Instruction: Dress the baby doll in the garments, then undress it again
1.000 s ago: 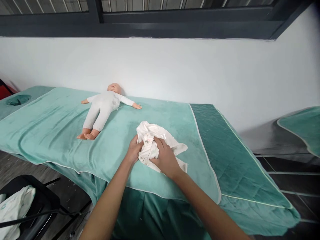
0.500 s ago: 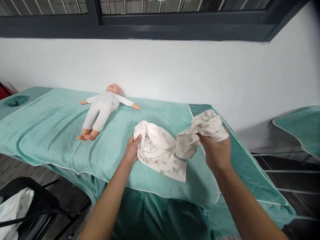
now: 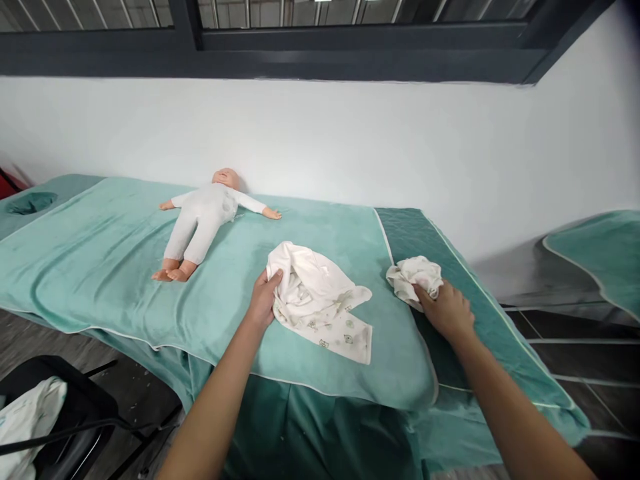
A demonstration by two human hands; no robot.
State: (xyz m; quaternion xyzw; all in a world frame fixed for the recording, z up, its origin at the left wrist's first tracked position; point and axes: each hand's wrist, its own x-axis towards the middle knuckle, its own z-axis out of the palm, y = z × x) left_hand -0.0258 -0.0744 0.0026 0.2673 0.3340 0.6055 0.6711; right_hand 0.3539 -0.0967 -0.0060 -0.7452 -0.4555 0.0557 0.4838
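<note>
My left hand point(image 3: 263, 298) pinches the left edge of a white baby garment point(image 3: 315, 293) with small printed figures, which lies crumpled on the green sheet. To the right, my right hand point(image 3: 447, 308) is closed on a bunched white cloth point(image 3: 415, 277) with faint markings, low over the darker green cover; whether it is a garment I cannot tell. A baby doll point(image 3: 207, 213) in a white bodysuit lies on its back farther left, arms spread, head toward the wall.
The light green sheet point(image 3: 115, 240) covers most of the bed, over a darker green cover point(image 3: 450, 260). At lower left stands a black chair point(image 3: 75, 400) with a white printed cloth point(image 3: 35, 413) on it. A white wall point(image 3: 320, 140) and a dark window frame point(image 3: 350, 57) run behind the bed.
My right hand has moved right and down with the bunched cloth, away from the garment and onto the bed's right side. My left hand and the doll have stayed in place.
</note>
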